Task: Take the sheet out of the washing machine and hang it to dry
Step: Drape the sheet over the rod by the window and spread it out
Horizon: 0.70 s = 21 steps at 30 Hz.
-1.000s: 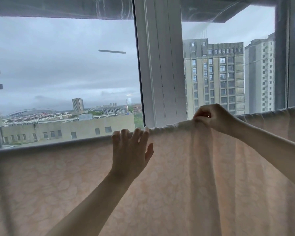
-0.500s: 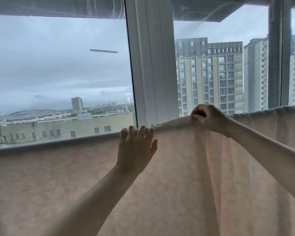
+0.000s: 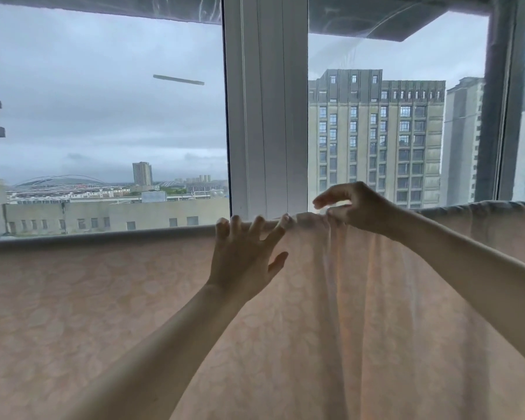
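The pale pink sheet [image 3: 109, 313] hung across the whole width of the view, draped over a horizontal line at window height, its top fold running from the left edge to the right. The left hand [image 3: 243, 262] lay flat against the cloth just below that fold, its fingers [image 3: 256, 225] spread and straight, the tips reaching the fold's upper edge and gripping nothing. The right hand [image 3: 355, 207] sat at the fold a little to the right, where the cloth bunched into vertical pleats; its thumb and lower fingers appeared to pinch the gathered edge, while the forefinger stuck out loose above it. Motion blur softened that hand, so the pinch was hard to confirm. Whatever carried the sheet was hidden under the fold, and the sheet's lower hem was cut off by the frame. Behind stood the white window frame [image 3: 264, 116].
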### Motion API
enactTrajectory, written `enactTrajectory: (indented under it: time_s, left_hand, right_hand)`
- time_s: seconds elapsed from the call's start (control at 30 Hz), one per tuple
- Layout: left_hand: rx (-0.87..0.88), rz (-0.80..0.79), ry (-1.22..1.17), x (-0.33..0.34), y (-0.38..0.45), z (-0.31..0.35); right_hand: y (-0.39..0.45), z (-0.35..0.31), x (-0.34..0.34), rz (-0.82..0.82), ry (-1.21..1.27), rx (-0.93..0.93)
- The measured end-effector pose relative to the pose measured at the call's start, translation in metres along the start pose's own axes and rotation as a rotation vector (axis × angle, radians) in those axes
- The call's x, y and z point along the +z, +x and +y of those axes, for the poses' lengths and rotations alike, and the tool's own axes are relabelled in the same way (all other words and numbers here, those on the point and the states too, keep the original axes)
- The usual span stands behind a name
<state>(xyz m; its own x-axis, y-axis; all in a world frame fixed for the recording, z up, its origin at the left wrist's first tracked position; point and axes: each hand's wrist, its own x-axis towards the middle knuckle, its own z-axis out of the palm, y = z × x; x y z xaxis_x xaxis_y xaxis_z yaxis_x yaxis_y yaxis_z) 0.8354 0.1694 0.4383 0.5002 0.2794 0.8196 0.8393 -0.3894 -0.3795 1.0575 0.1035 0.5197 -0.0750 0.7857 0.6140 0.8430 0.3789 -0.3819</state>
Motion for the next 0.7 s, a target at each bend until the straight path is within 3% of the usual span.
enactTrajectory:
  time_s: [0.1, 0.17, 0.27, 0.4, 0.53, 0.7]
  left_hand:
    - [-0.002, -0.027, -0.002, 0.003, -0.001, -0.004]
    - [-0.007, -0.035, 0.001, 0.004, -0.001, -0.007]
    - [-0.005, -0.018, 0.008, 0.006, -0.002, -0.007]
    - [-0.011, -0.001, 0.004, 0.01, -0.002, -0.007]
    - [-0.014, 0.006, -0.004, 0.009, -0.001, -0.001]
    - [-0.022, 0.013, -0.014, 0.012, 0.0, -0.002]
  right_hand:
    - [0.003, 0.008, -0.002, -0.057, -0.192, 0.003]
    - [0.002, 0.01, 0.003, -0.029, -0.19, -0.003]
    - [0.008, 0.01, 0.01, 0.084, -0.202, -0.024]
    - [0.013, 0.031, -0.002, 0.343, -0.169, 0.139]
    - [-0.003, 0.052, -0.014, 0.186, -0.334, 0.106]
    - [-0.019, 0.05, -0.019, 0.17, -0.316, -0.027]
